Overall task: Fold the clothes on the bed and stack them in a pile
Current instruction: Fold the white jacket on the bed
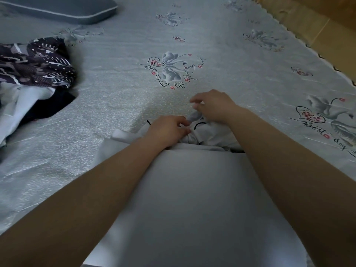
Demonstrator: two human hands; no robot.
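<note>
My left hand has its fingers curled down into the bunched far end of the white garment, gripping a fold of it. My right hand sits just beyond and to the right, fingertips drawn in narrow around a small grey twist of the same cloth, pinching it as far as I can tell. The two hands are close together, almost touching, both at the garment's far edge.

From there the garment runs straight back toward me between my forearms, its long axis lying away-and-toward my body, smooth near me and crumpled only under my fingers. Both hands are equally near the bunched end, so I judge the next move is to spread that end flat, each hand drawing out to its own side.

The bed sheet lies around it. The heap of unfolded clothes waits well apart on my left, a pillow beyond it
</note>
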